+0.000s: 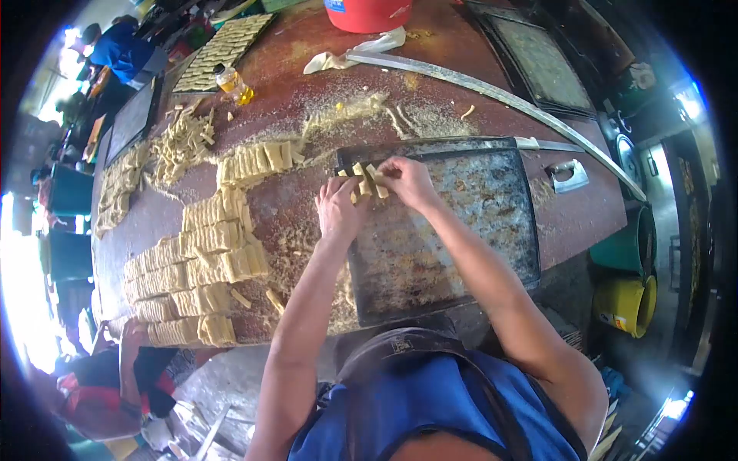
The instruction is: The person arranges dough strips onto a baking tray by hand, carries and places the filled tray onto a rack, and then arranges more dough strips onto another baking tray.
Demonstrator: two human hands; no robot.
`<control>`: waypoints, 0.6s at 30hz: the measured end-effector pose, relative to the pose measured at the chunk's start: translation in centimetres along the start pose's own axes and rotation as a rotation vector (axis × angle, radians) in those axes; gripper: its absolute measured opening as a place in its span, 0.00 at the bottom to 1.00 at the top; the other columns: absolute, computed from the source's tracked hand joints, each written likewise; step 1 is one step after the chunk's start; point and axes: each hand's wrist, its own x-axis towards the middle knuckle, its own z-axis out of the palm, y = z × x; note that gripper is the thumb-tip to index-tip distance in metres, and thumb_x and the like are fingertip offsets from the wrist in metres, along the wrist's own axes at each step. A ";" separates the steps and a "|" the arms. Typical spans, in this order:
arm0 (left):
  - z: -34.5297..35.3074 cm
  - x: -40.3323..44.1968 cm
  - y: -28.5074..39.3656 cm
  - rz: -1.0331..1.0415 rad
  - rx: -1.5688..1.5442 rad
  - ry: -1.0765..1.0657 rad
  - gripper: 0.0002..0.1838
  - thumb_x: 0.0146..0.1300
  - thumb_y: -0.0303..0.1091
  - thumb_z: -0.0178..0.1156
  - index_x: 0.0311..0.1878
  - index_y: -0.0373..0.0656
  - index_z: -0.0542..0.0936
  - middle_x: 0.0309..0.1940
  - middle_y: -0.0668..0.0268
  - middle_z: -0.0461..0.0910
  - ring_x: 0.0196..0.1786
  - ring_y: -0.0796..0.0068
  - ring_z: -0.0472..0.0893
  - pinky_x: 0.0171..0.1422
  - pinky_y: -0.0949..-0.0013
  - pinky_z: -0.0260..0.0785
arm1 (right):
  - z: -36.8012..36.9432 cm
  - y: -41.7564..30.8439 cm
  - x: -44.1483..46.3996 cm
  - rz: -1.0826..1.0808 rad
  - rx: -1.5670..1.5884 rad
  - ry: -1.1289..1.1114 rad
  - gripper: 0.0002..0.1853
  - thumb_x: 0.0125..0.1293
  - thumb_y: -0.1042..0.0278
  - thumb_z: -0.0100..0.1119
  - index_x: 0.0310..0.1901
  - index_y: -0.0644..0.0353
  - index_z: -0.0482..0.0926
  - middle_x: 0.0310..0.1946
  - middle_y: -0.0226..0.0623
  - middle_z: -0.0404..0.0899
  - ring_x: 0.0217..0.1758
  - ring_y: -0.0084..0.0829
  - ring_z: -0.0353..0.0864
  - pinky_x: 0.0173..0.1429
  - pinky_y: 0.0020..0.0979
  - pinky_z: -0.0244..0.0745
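Observation:
My left hand point(339, 206) is at the top left corner of a dark, worn baking tray point(446, 230), its fingers curled against several pale dough strips point(364, 181). On the strips' other side, my right hand point(407, 181) pinches them over the tray's upper left part. The strips stand slightly apart, with dark gaps between them. Left of my hands, a row of cut dough pieces point(257, 163) lies on the red table point(292, 203). More stacked rows of dough point(219, 238) cover the table's left side.
A long metal straightedge point(492, 90) curves across the back right, near a metal scraper point(569, 176). An oil bottle point(233, 84), a red tub point(367, 14) and filled and bare trays stand farther back. At lower left, another person's hand point(132, 332) touches the dough rows.

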 end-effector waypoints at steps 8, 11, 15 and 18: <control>1.1 0.4 2.8 0.178 0.118 -0.091 0.26 0.53 0.40 0.73 0.57 0.50 0.83 0.55 0.69 0.77 0.63 0.63 0.72 0.70 0.53 0.56 | -4.2 2.3 0.1 0.114 0.280 -0.068 0.16 0.58 0.65 0.75 0.44 0.62 0.82 0.37 0.38 0.86 0.41 0.23 0.85 0.47 0.32 0.81; 1.5 1.1 3.5 0.179 0.176 -0.101 0.25 0.53 0.42 0.73 0.56 0.51 0.83 0.55 0.69 0.77 0.64 0.64 0.71 0.70 0.52 0.55 | -2.9 1.8 1.7 0.093 0.105 -0.017 0.16 0.57 0.66 0.74 0.44 0.62 0.82 0.36 0.40 0.87 0.39 0.33 0.87 0.45 0.35 0.80; 1.5 1.5 2.7 0.196 0.164 -0.116 0.25 0.52 0.41 0.73 0.55 0.51 0.83 0.56 0.70 0.77 0.64 0.65 0.72 0.70 0.52 0.55 | -2.9 1.3 1.7 0.080 -0.108 0.039 0.15 0.55 0.64 0.75 0.41 0.60 0.83 0.34 0.42 0.87 0.39 0.43 0.87 0.44 0.38 0.80; 1.4 1.5 1.7 0.226 0.134 -0.111 0.24 0.52 0.41 0.74 0.54 0.51 0.84 0.56 0.70 0.79 0.63 0.66 0.73 0.70 0.52 0.55 | -2.2 0.9 1.8 0.117 -0.106 0.082 0.12 0.53 0.65 0.74 0.37 0.59 0.84 0.33 0.45 0.86 0.38 0.43 0.87 0.42 0.38 0.80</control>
